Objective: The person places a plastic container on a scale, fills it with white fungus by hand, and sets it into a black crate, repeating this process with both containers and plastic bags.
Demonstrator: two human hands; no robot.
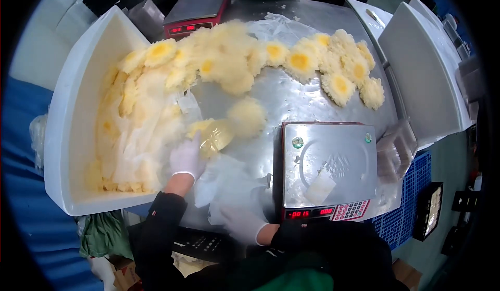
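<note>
My left hand [187,159], in a white glove, reaches forward beside the white foam box [61,150]. Its fingers close around a glossy, see-through yellow piece [215,137], partly hidden by the hand. Just beyond it sits a blurred pale snow fungus head [247,117]. My right hand [244,225], also gloved, is low at the table's front edge, over the near end of a thin translucent plastic bag [232,179]. Motion smears its fingers. Inside the foam box, white sheeting [140,129] covers part of the snow fungus.
A steel scale [338,161] stands right of my hands, with a pale slip [320,187] on its plate. Snow fungus heads [341,85] line the back of the steel table [271,96]. A second scale [198,5] is behind; another foam box [422,72] is at right.
</note>
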